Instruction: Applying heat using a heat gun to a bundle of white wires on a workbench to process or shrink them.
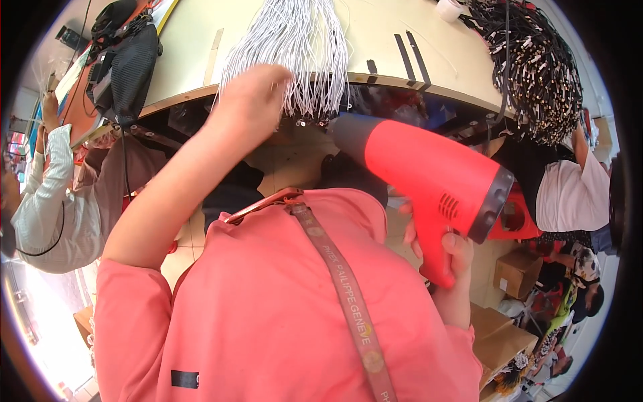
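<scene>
A thick bundle of thin white wires (295, 40) lies across the pale table, and its ends hang over the near edge. Small metal terminals show at some of the tips. Over the left side of this bundle is my left hand (258, 97), bent at the wrist and slightly smeared; its fingers are mostly hidden. My right hand (452, 251) is closed round the handle of a red heat gun (429, 161). The gun's dark nozzle points left toward the hanging wire ends, close to their right side.
On the table (187, 60) are black tape strips (412, 57) and a white roll (449, 9). Many black cables (536, 74) hang over the edge at right. A black bag (130, 74) is at left. People sit on both sides, one in a pale sleeve (569, 191). A cardboard box (518, 273) stands right.
</scene>
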### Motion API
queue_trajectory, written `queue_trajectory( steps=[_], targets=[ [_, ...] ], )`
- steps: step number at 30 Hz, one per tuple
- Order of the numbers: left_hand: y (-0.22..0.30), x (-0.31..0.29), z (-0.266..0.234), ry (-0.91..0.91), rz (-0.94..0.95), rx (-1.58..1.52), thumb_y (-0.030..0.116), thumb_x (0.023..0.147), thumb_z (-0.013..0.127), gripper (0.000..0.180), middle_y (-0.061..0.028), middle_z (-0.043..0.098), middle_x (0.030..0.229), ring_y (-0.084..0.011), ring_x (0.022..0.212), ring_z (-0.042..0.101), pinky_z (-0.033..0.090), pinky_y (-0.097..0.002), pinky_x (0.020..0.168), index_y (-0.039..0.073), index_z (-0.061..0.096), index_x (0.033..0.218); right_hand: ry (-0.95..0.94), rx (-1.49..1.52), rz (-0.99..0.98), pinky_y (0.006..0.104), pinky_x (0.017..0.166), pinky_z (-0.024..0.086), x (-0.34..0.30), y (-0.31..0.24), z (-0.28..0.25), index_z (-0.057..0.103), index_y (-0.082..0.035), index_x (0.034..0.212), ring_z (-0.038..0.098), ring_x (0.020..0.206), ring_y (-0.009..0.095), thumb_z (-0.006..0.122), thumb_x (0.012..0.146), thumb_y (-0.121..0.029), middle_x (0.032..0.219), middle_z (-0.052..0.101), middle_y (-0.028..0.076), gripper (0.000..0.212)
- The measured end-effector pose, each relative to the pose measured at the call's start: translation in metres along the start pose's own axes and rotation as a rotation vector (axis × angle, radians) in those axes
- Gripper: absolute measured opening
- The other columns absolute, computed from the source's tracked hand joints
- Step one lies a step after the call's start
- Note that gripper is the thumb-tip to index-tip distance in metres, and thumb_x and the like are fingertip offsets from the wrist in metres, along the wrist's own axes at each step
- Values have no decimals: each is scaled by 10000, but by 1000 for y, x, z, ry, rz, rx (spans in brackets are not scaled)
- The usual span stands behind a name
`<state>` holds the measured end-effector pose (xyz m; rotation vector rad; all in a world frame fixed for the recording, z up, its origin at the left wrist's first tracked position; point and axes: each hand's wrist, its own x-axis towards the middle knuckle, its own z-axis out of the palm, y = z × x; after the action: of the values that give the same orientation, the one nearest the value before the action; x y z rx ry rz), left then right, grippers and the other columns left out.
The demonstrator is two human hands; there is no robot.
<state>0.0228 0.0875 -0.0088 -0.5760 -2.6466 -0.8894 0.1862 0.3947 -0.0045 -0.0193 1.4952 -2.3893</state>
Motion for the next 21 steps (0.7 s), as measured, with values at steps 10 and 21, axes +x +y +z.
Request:
queue_trajectory(
  steps=[10,21],
  targets=[
    [4,14,32,-410,-570,-143,107,858,528,300,-174,637,793,-211,565,639,529,-322,522,-71,528,1099,62,46,-49,233,433,439,-1,2,3,372,125,1249,607,675,217,710,715,-349,1095,535,297,791],
    [-3,23,55,-464,-836,-744,232,810,686,246,-38,552,672,-106,472,499,376,-221,391,42,544,876,9,62,67,226,437,441,-2,0,1,401,120,1235,601,646,208,717,702,-364,1083,546,287,787]
  ],
)
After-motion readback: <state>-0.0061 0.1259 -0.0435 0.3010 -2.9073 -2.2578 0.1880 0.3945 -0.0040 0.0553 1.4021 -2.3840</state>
